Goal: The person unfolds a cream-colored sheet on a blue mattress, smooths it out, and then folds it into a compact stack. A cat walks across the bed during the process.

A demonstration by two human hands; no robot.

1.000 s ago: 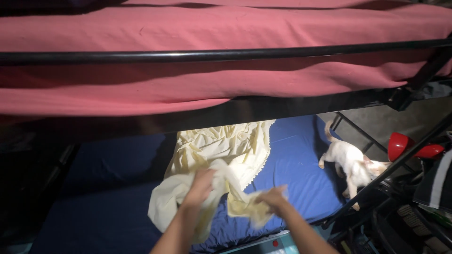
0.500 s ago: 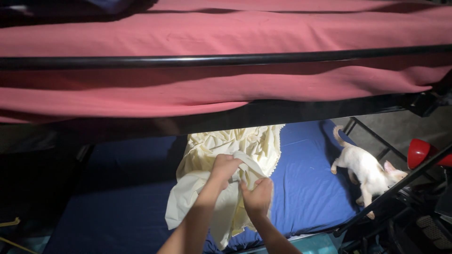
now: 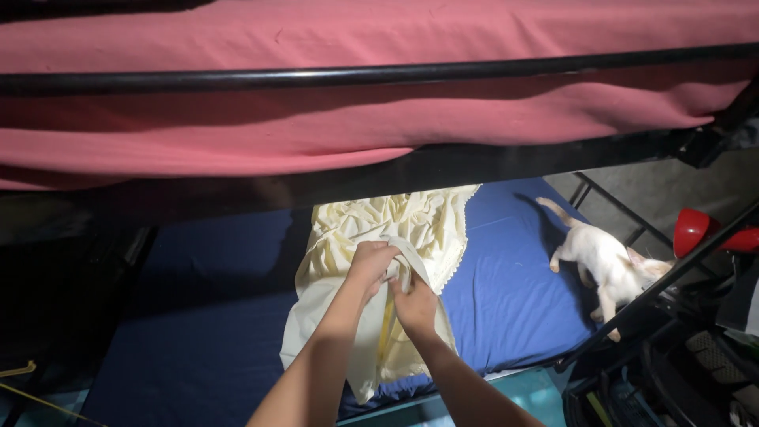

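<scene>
A pale yellow cloth (image 3: 411, 225) with a scalloped edge lies crumpled on the lower bunk's blue mattress (image 3: 506, 292). My left hand (image 3: 371, 262) grips a raised fold of it from the left. My right hand (image 3: 415, 304) pinches the same fold just beside it, so the two hands are close together at the middle of the cloth. The cloth's lower part hangs over the mattress's front edge beneath my forearms.
A white cat (image 3: 605, 265) stands on the right end of the mattress. Above runs the upper bunk with a pink sheet (image 3: 356, 119) and a black rail (image 3: 379, 75). Black frame bars (image 3: 656, 289) and a red rounded object (image 3: 692, 229) sit at right.
My hands came together from being spread apart, gathering the cloth into one fold. The cat shifted slightly along the right end of the mattress.
</scene>
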